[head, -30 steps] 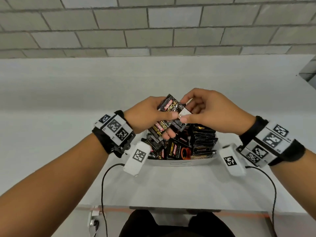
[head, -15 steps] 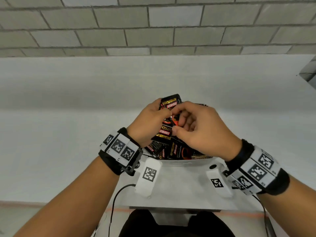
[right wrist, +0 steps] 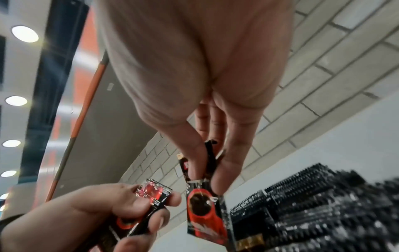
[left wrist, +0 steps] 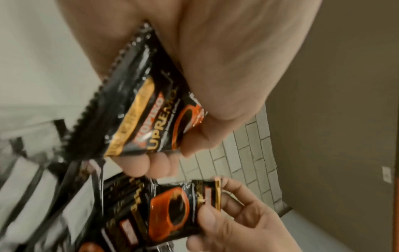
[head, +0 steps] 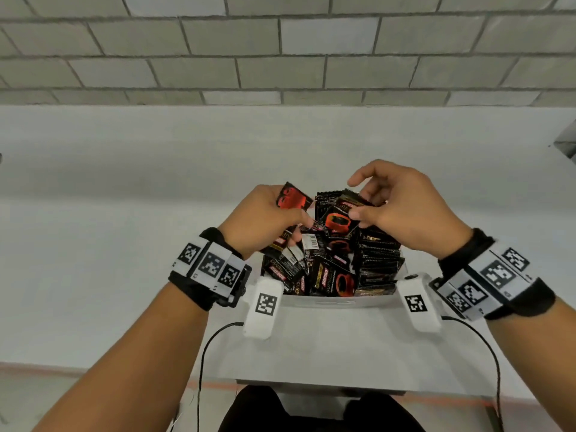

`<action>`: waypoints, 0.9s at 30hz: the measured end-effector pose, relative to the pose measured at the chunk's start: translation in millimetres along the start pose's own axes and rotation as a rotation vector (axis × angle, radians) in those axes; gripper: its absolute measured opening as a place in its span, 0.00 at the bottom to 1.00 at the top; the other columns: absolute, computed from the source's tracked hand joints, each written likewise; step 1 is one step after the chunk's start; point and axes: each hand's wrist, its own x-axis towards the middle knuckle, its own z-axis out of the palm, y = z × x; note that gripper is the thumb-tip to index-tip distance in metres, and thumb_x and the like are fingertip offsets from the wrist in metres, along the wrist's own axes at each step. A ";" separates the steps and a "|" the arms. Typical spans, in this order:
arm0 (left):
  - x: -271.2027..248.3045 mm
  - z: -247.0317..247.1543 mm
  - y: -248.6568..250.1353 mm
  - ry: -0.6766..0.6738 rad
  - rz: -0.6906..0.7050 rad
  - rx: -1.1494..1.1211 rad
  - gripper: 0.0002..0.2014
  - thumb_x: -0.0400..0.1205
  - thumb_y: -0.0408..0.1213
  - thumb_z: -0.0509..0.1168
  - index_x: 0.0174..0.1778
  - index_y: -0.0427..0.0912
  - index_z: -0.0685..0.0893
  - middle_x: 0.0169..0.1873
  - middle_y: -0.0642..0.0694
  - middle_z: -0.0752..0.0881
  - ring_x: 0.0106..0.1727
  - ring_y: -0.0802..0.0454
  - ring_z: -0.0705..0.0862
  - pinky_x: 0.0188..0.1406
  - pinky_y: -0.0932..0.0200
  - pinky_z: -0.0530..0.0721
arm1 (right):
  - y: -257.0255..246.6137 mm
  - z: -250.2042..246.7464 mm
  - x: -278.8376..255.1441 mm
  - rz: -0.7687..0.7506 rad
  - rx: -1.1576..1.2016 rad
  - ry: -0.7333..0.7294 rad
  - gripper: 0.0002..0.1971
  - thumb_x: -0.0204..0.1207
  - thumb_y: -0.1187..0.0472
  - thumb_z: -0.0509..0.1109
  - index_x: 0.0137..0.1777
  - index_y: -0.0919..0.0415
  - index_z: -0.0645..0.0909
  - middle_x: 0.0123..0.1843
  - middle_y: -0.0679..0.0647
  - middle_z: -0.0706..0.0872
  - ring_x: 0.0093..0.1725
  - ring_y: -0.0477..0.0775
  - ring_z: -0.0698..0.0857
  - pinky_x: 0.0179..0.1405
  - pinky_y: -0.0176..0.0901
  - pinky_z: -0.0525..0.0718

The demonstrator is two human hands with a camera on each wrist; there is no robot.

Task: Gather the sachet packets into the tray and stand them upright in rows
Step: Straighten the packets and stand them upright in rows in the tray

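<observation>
A white tray (head: 336,302) on the table holds black and orange coffee sachets. A row of sachets (head: 378,263) stands upright along its right side; loose sachets (head: 311,269) lie jumbled on its left. My left hand (head: 268,218) grips a small bunch of sachets (head: 293,199) above the tray's left part, plain in the left wrist view as a held sachet (left wrist: 146,109). My right hand (head: 402,210) pinches one sachet (head: 338,218) by its top between thumb and fingers, seen hanging (right wrist: 205,202) just left of the upright row (right wrist: 313,204).
The tray sits near the front edge of a white table (head: 327,347). A grey block wall (head: 280,51) rises behind the white surface. Cables (head: 202,363) run from both wrist cameras down past the table edge.
My hands have drawn apart. The right hand has pulled one sachet out of the bunch in my left hand and now holds it separately over the tray.
</observation>
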 end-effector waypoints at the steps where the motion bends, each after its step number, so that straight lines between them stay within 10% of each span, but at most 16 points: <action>1: 0.3 -3.1 2.0 -0.041 0.013 0.093 0.12 0.78 0.33 0.73 0.55 0.32 0.90 0.41 0.31 0.92 0.31 0.45 0.85 0.37 0.52 0.86 | 1.7 -0.3 1.2 0.024 -0.024 -0.035 0.17 0.68 0.68 0.85 0.51 0.51 0.86 0.43 0.56 0.88 0.33 0.54 0.92 0.39 0.45 0.91; 5: -2.0 1.3 14.1 -0.309 0.079 0.538 0.05 0.82 0.40 0.73 0.50 0.49 0.93 0.37 0.50 0.94 0.34 0.57 0.90 0.44 0.62 0.89 | 9.3 2.7 8.5 0.021 -0.308 -0.111 0.11 0.66 0.62 0.86 0.42 0.51 0.87 0.38 0.47 0.87 0.33 0.42 0.85 0.33 0.21 0.77; 14: 32.4 56.1 7.5 -0.680 0.008 1.310 0.12 0.81 0.47 0.70 0.44 0.40 0.87 0.30 0.48 0.88 0.35 0.50 0.85 0.40 0.55 0.85 | 15.5 19.9 20.0 -0.133 -0.820 -0.329 0.15 0.70 0.51 0.82 0.41 0.53 0.77 0.35 0.47 0.79 0.37 0.53 0.81 0.32 0.46 0.77; 27: 35.7 54.5 9.8 -0.723 -0.123 1.217 0.14 0.81 0.46 0.74 0.46 0.41 0.78 0.33 0.44 0.91 0.32 0.50 0.88 0.42 0.54 0.90 | 25.3 14.7 29.7 -0.129 -0.683 -0.282 0.11 0.72 0.55 0.82 0.50 0.52 0.86 0.40 0.43 0.80 0.42 0.50 0.82 0.41 0.47 0.82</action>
